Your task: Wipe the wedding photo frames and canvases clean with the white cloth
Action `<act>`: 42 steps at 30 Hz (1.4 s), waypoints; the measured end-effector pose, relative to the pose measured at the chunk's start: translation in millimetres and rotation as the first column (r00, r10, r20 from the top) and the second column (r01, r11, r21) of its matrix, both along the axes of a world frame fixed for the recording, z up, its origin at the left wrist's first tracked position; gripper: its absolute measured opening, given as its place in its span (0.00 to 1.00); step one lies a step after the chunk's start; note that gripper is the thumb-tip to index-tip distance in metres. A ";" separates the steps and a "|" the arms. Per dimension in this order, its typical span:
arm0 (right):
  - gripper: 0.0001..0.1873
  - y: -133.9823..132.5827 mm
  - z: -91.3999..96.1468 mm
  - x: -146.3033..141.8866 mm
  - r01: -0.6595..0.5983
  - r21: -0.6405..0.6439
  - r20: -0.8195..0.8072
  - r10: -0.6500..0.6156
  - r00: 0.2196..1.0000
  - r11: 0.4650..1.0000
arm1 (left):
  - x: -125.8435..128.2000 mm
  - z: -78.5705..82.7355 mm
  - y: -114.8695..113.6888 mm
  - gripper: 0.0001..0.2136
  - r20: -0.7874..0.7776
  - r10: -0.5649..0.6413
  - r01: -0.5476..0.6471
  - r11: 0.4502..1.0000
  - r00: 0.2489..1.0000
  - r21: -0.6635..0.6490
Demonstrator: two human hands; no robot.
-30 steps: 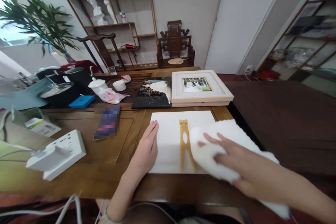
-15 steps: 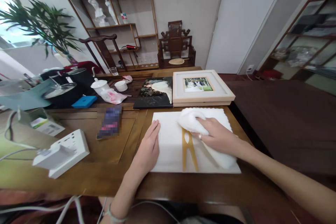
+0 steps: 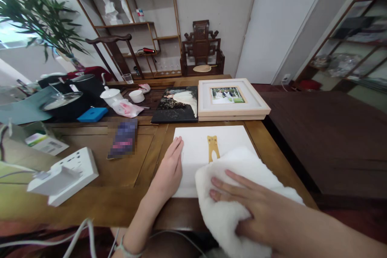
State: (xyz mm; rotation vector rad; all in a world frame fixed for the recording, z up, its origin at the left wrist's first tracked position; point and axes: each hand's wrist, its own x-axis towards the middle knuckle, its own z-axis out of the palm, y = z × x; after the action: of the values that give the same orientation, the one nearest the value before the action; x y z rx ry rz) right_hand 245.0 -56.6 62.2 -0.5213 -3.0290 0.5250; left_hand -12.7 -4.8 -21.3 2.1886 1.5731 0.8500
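A white flat board (image 3: 196, 149) lies on the wooden table (image 3: 99, 177) in front of me, with a yellow stand piece (image 3: 213, 148) on its middle. My left hand (image 3: 169, 169) lies flat on the board's left edge, fingers stretched out. My right hand (image 3: 242, 205) presses flat on a fluffy white cloth (image 3: 223, 217), which covers the board's near right part and hangs over the table's front edge. The lower end of the yellow piece is hidden under the cloth.
Behind the board lie a framed photo (image 3: 231, 100) and a dark photo print (image 3: 177, 105). A white power strip (image 3: 63, 175) sits at the left, a blurred phone-sized item (image 3: 123, 139) beside it. Teaware (image 3: 111, 96), a blue box (image 3: 92, 115) and pots stand further left. Shelves line the walls.
My right hand has swept the cloth from the board's top, by the yellow piece, down toward me to the near right corner. My left hand has stayed on the board's left edge.
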 end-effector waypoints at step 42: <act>0.18 52.4 -11.6 -69.6 0.107 0.138 -0.052 -0.100 0.994 0.985 | 2.4 19.8 -5.8 0.21 0.310 0.123 -0.081 0.986 0.943 -0.145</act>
State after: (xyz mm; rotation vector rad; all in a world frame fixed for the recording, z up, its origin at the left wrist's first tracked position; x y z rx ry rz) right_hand 175.4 -4.2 50.6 -0.6453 -2.9482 0.3114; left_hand -10.3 -10.7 -1.5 1.7868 1.5417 1.0407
